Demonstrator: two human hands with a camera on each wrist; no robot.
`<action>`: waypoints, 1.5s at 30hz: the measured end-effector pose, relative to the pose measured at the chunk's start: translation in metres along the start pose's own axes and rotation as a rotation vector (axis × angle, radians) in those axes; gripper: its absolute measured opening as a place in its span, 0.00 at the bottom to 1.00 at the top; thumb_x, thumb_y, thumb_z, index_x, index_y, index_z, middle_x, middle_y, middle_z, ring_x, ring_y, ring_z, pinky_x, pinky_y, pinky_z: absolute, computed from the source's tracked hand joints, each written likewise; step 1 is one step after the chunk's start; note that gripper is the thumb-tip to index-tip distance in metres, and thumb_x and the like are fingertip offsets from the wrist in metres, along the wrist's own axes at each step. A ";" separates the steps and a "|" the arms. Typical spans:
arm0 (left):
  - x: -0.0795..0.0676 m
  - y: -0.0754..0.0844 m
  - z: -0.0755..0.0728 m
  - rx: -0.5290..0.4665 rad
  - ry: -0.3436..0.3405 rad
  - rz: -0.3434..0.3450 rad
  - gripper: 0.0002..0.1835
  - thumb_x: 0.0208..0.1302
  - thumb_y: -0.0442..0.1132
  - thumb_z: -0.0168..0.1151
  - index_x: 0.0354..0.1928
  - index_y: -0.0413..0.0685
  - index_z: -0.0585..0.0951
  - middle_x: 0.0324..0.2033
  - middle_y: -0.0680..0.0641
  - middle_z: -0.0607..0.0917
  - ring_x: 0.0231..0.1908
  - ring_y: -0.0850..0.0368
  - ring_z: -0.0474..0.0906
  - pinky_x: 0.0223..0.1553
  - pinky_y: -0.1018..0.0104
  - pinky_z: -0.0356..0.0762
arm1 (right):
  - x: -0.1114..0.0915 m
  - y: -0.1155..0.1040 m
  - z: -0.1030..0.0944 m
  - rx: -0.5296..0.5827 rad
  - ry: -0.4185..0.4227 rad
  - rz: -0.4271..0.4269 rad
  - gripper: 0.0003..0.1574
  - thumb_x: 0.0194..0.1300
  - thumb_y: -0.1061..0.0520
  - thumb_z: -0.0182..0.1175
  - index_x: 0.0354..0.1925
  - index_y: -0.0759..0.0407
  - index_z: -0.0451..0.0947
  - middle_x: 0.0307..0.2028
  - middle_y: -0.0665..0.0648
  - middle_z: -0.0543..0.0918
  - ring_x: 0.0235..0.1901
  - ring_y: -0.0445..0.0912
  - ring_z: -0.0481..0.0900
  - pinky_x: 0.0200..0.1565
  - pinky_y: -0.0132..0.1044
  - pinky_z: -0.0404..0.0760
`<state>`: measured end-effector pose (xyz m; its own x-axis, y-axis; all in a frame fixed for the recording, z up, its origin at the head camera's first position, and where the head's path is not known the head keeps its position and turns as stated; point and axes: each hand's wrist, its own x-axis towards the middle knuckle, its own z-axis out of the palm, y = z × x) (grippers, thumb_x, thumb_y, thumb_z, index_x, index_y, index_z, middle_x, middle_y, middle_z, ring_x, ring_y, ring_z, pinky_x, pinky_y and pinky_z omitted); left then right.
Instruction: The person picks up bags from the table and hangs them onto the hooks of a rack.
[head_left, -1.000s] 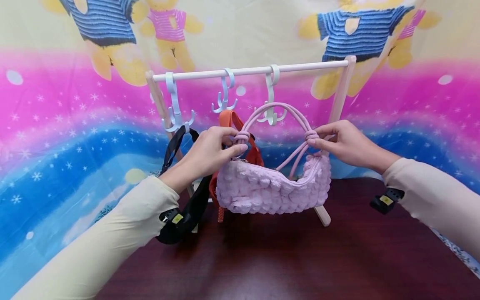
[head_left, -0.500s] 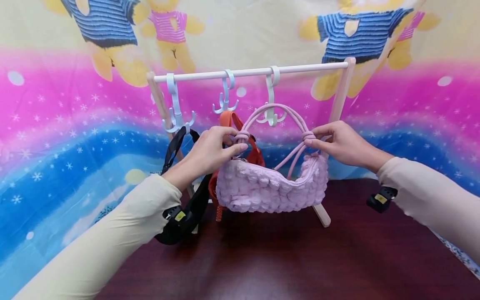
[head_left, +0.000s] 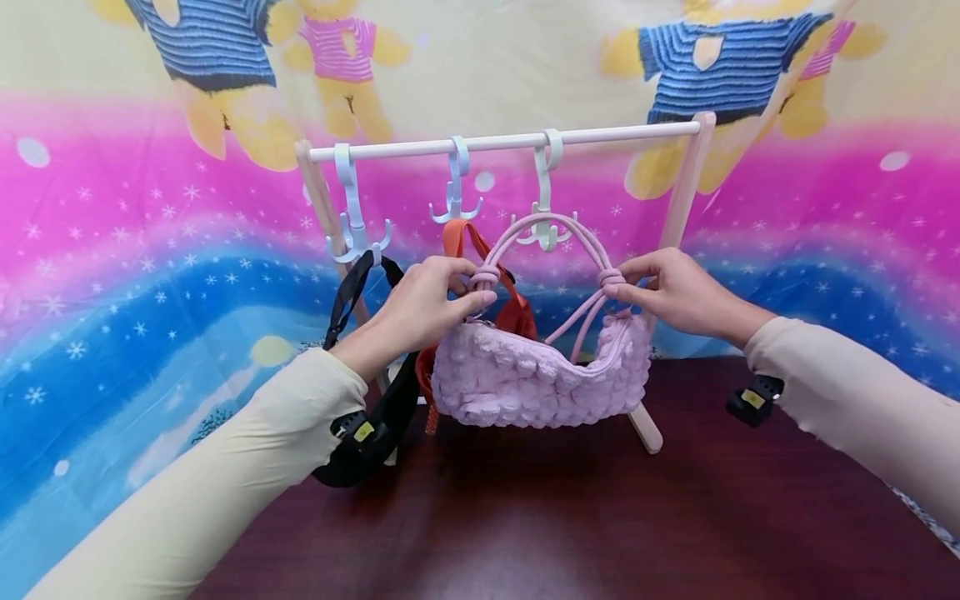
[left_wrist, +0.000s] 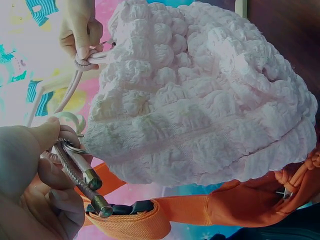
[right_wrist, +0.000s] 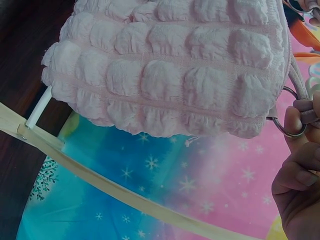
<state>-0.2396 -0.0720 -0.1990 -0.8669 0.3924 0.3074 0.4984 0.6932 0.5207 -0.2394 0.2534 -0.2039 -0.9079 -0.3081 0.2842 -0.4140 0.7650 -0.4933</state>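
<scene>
A pink puffy handbag (head_left: pixel 540 379) hangs by its cord handle (head_left: pixel 542 218) from both hands, in front of a wooden rack. My left hand (head_left: pixel 423 304) pinches the knot at the handle's left end; the left wrist view shows metal cord tips (left_wrist: pixel 92 180) beside the fingers. At the right end, my right hand (head_left: pixel 682 292) pinches the other knot, near a metal ring (right_wrist: pixel 292 131). The top of the handle overlaps the prongs of the pale green hook (head_left: pixel 546 187); whether they touch, I cannot tell.
Two pale blue hooks, one left (head_left: pixel 352 208) and one middle (head_left: pixel 453 179), hang on the rack's bar (head_left: pixel 622 135). A black bag (head_left: pixel 348 458) hangs from the left one. An orange bag (head_left: pixel 513 317) is partly hidden behind the pink one. The dark tabletop (head_left: pixel 540 517) lies below.
My right hand has shifted slightly left, bringing the knots closer together. The handle's top has sunk a little against the green hook. My left hand has barely moved.
</scene>
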 end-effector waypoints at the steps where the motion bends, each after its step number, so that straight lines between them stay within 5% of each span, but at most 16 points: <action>1: 0.000 0.000 0.000 0.001 -0.001 -0.001 0.20 0.69 0.53 0.65 0.58 0.54 0.82 0.39 0.49 0.86 0.34 0.54 0.82 0.31 0.61 0.77 | 0.000 0.000 0.000 0.002 -0.001 0.003 0.20 0.72 0.48 0.62 0.55 0.57 0.85 0.49 0.62 0.88 0.41 0.53 0.84 0.33 0.37 0.78; 6: 0.001 0.000 0.002 0.010 -0.004 0.002 0.20 0.69 0.53 0.65 0.58 0.53 0.82 0.38 0.49 0.87 0.30 0.55 0.80 0.28 0.62 0.74 | 0.000 0.002 0.002 0.008 -0.011 0.013 0.20 0.71 0.48 0.63 0.55 0.57 0.85 0.49 0.62 0.88 0.36 0.51 0.81 0.28 0.39 0.76; 13: 0.001 -0.001 0.005 0.015 -0.015 -0.003 0.20 0.69 0.53 0.64 0.58 0.53 0.82 0.37 0.49 0.87 0.27 0.54 0.78 0.26 0.63 0.72 | -0.001 0.006 0.006 0.006 -0.009 -0.002 0.21 0.72 0.49 0.62 0.56 0.57 0.84 0.49 0.61 0.88 0.45 0.52 0.85 0.41 0.39 0.82; 28: 0.000 -0.002 0.010 0.039 -0.016 0.007 0.20 0.69 0.53 0.65 0.57 0.53 0.83 0.34 0.48 0.87 0.21 0.54 0.73 0.22 0.65 0.69 | -0.004 0.009 0.010 0.018 -0.027 0.006 0.19 0.73 0.50 0.61 0.55 0.57 0.85 0.49 0.62 0.88 0.38 0.52 0.83 0.28 0.38 0.74; 38: -0.001 -0.001 0.013 0.034 -0.025 0.001 0.19 0.69 0.53 0.64 0.57 0.54 0.83 0.34 0.50 0.86 0.21 0.54 0.73 0.22 0.65 0.69 | -0.005 0.012 0.011 0.006 -0.039 -0.006 0.20 0.73 0.49 0.61 0.56 0.57 0.85 0.49 0.61 0.88 0.43 0.53 0.84 0.37 0.38 0.80; 45: -0.002 -0.002 0.014 0.038 -0.026 -0.007 0.20 0.69 0.54 0.64 0.57 0.54 0.83 0.33 0.49 0.85 0.21 0.54 0.73 0.22 0.65 0.70 | -0.004 0.014 0.013 0.015 -0.062 -0.014 0.21 0.73 0.48 0.60 0.56 0.58 0.84 0.49 0.62 0.88 0.41 0.54 0.84 0.33 0.37 0.77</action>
<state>-0.2395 -0.0660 -0.2115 -0.8704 0.4029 0.2829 0.4923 0.7179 0.4922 -0.2424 0.2581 -0.2222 -0.9041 -0.3535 0.2400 -0.4272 0.7519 -0.5021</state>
